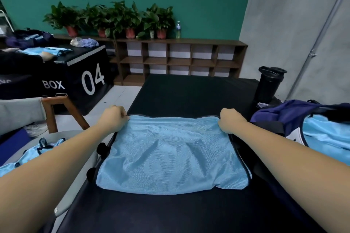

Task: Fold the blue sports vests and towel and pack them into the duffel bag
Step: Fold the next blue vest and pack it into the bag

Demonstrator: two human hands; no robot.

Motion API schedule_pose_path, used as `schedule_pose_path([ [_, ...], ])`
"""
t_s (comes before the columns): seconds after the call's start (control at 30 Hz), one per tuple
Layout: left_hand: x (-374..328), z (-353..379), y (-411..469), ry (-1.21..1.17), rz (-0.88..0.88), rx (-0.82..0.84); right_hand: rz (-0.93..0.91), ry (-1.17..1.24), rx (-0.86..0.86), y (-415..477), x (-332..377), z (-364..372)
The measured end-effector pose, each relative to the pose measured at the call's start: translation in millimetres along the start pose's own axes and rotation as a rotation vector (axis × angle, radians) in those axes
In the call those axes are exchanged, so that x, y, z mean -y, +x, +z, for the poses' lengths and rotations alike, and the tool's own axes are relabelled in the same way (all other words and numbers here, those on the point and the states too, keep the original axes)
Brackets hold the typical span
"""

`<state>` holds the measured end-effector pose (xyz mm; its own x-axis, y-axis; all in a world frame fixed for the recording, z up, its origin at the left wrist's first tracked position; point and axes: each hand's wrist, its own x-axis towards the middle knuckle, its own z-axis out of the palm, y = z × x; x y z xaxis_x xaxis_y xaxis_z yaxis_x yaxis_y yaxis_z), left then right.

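Observation:
A light blue sports vest [170, 153] with dark trim lies flat on the black padded bench [189, 92] in front of me. My left hand [113, 117] grips its far left corner and my right hand [230, 120] grips its far right corner, both fists curled on the fabric. The dark blue duffel bag [287, 113] sits open at the right, with light blue fabric [325, 134] lying in it. Another blue vest [32, 154] lies crumpled on a grey seat at the lower left.
A black shaker bottle [269, 85] stands on the bench's far right corner behind the bag. A wooden chair frame [55, 108] and a black box marked 04 [79, 73] stand at the left. Shelves with potted plants [117, 19] line the green wall.

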<state>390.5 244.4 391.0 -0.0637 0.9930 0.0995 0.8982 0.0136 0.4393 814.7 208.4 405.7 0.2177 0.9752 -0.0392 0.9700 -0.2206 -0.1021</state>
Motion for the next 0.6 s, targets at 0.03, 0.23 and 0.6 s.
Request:
schedule_pose_path([
  [0.03, -0.6, -5.0, -2.2, -0.034, 0.005, -0.026, -0.005, 0.03, -0.027, 0.5, -1.6, -4.7],
  [0.23, -11.0, -59.2, -23.2, -0.298, -0.005, -0.119, -0.068, 0.183, -0.192, 0.4, -2.9, -60.3],
  [0.6, -30.5, -187.4, -67.5, -0.622, 0.138, -0.232, -0.156, 0.472, -0.426, -42.1, 11.1, -179.1],
])
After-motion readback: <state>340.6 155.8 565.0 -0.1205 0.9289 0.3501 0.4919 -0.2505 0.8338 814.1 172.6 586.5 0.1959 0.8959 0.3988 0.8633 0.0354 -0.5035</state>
